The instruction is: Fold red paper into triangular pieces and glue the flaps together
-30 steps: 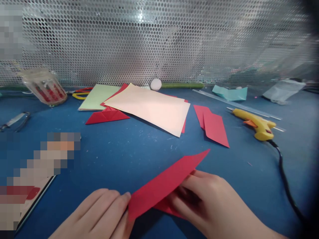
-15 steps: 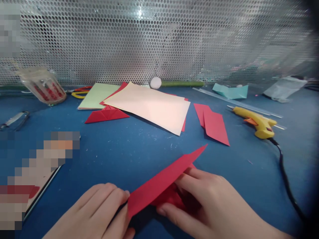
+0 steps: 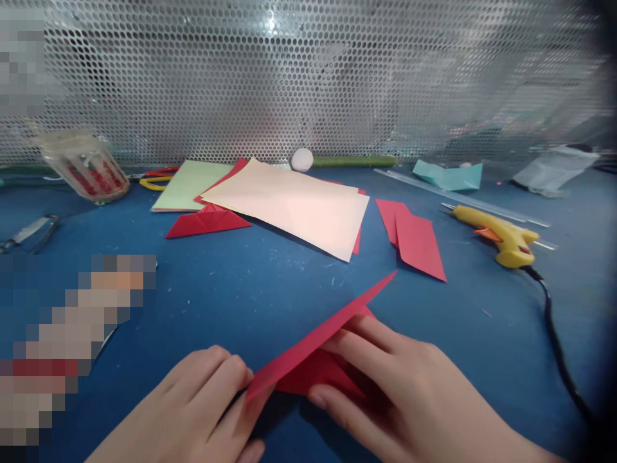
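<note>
A folded sheet of red paper (image 3: 321, 337) is between my two hands, one flap standing up at a slant toward the upper right. My left hand (image 3: 193, 405) pinches its near left end between thumb and fingers. On the other side, my right hand (image 3: 405, 386) has its fingers tucked under the raised flap and its thumb against the lower layer. The fingertips of the right hand are partly hidden by the paper. Beyond lie a folded red paper piece (image 3: 208, 224) and two red paper pieces (image 3: 418, 241).
Cream sheets (image 3: 294, 209) and green sheets (image 3: 186, 183) lie behind. A yellow glue gun (image 3: 501, 235), its black cable trailing, lies right, near teal paper (image 3: 448, 175). A jar (image 3: 89, 167) and scissors (image 3: 157, 183) are at the back left, before a perforated metal panel (image 3: 216, 83).
The raised red flap has tilted so that less of its face shows and more of the lower layer is visible. My left hand has risen slightly; both hands stay on the paper.
</note>
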The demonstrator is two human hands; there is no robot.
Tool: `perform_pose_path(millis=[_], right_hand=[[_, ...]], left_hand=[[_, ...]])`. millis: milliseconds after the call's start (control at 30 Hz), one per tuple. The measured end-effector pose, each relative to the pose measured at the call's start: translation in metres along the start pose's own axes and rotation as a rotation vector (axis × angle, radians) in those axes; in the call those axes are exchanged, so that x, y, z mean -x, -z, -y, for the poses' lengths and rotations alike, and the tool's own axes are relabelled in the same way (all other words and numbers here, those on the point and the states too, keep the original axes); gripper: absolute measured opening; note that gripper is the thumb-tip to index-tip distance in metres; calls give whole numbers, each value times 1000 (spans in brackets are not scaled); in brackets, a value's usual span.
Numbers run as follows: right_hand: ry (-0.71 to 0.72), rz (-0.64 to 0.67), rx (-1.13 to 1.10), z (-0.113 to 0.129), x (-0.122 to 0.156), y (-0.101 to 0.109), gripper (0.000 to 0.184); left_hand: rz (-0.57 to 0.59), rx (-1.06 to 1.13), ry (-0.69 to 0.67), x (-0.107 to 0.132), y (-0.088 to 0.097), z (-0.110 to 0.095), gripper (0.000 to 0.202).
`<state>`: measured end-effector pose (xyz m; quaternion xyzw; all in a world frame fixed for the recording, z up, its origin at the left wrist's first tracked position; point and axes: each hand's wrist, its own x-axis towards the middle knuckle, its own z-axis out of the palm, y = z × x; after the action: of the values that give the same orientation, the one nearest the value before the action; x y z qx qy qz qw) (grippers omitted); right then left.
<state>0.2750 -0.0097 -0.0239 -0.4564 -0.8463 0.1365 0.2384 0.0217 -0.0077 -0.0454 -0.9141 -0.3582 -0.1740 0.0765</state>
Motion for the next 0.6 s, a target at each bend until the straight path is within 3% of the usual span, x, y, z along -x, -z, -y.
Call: perform_pose_path(millis=[133,267,367,500,600], right_hand=[[151,-35,-27,0,-2,-2,22],[299,-40,8,0,-4,-5,32],[320,-98,-27,2,-5,-10,37],[332,-147,-50,2,-5,-14,36],[365,-115,-35,-1,-1,-11,33]], left_hand=[[4,5,-5,1,-4,-1,32],[-34,-8,-65,13,-10,0,17],[-86,-30,-121,18,-12,1,21],[-118,11,-101,14,-10,1,25],[-134,3,-116,11,-8,1,29]])
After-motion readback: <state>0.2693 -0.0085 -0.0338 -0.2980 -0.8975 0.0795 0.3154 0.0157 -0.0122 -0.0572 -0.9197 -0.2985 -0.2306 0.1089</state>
